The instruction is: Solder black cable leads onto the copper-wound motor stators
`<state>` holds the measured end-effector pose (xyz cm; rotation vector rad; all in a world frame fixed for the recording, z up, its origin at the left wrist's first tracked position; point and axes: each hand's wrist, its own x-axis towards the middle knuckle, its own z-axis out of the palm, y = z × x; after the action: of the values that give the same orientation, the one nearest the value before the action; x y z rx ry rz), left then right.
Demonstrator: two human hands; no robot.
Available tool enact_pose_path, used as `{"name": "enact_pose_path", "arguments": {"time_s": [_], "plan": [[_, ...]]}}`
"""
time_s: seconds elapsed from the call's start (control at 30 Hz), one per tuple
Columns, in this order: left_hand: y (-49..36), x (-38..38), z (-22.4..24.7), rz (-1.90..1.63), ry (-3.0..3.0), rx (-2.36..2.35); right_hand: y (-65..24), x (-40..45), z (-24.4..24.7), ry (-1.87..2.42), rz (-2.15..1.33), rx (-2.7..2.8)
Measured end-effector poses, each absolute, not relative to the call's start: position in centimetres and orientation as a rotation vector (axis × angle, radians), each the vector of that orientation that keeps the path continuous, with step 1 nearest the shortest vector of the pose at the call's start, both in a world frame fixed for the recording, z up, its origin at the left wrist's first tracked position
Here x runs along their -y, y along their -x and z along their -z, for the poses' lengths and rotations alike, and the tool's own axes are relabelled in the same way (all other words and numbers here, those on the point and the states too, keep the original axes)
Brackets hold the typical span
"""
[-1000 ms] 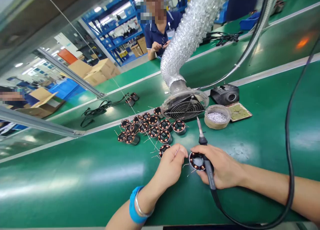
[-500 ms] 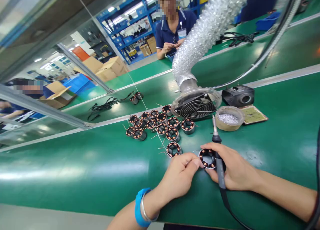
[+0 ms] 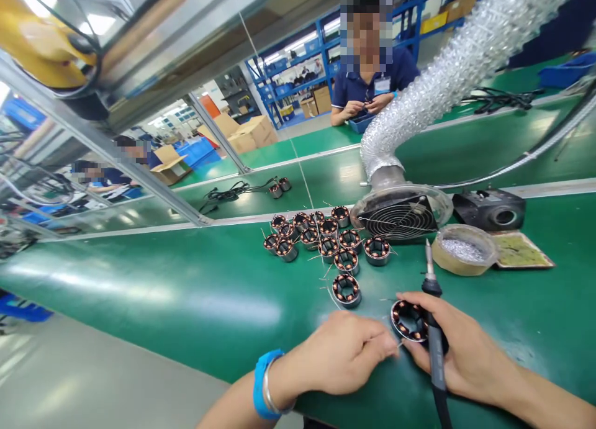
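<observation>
My right hand (image 3: 465, 345) is wrapped round a motor stator (image 3: 403, 331), a dark ring with copper coils, its open face turned up towards me. That same hand also carries a soldering iron (image 3: 436, 348), tip pointing away from me, its handle crossing the stator's right side. At the stator's lower left, my left hand (image 3: 354, 354) pinches a thin wire lead (image 3: 400, 343) between thumb and forefinger. Another lead sticks out from the ring's upper left. Just beyond my hands, a single stator (image 3: 346, 291) stands on the green bench.
Several stators (image 3: 328, 248) stand grouped behind it. A fume-extractor fan (image 3: 400, 218) with a silver duct (image 3: 410, 112) stands at the back, beside a tub of metal shavings (image 3: 460, 249), a yellowish sponge tray (image 3: 524, 252) and a black holder (image 3: 488, 210). A co-worker (image 3: 363, 84) sits opposite.
The view has swung left, so things sit further right and more floor shows. My left hand has moved to the stator's lower left, pinching a lead there. My right hand keeps the stator and iron.
</observation>
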<state>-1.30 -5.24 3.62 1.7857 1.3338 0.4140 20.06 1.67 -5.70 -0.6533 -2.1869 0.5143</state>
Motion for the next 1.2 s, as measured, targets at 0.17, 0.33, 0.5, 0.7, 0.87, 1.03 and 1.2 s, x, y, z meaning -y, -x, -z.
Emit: {"name": "enact_pose_path", "arguments": {"time_s": [0.17,0.33,0.5,0.7,0.87,1.03,1.2], "plan": [[5.8,5.9,-6.3,-0.631,-1.945,-1.765,-20.2,-1.9,6.1,0.653,-0.522,2.222],[9.0,3.5,-2.5,-0.673,-1.725,-1.872,-20.1,-1.9,5.7,0.640,-0.483,2.209],[9.9,2.4,-1.0,-0.656,-1.597,-1.654,-20.1,-2.0,5.5,0.641,-0.446,2.238],[9.3,0.0,-1.5,-0.703,-1.427,-1.549,-20.4,-2.0,5.7,0.652,-0.417,2.271],[9.7,0.9,-1.1,-0.686,-1.400,-1.445,-20.4,-2.0,5.5,0.662,-0.366,2.285],[10.0,3.2,-0.4,-0.536,-1.553,-1.638,-20.3,-1.8,5.4,0.652,-0.364,2.292],[9.8,3.6,0.3,-0.538,-1.527,-1.643,-21.8,-2.8,4.5,0.588,-0.320,2.233]]}}
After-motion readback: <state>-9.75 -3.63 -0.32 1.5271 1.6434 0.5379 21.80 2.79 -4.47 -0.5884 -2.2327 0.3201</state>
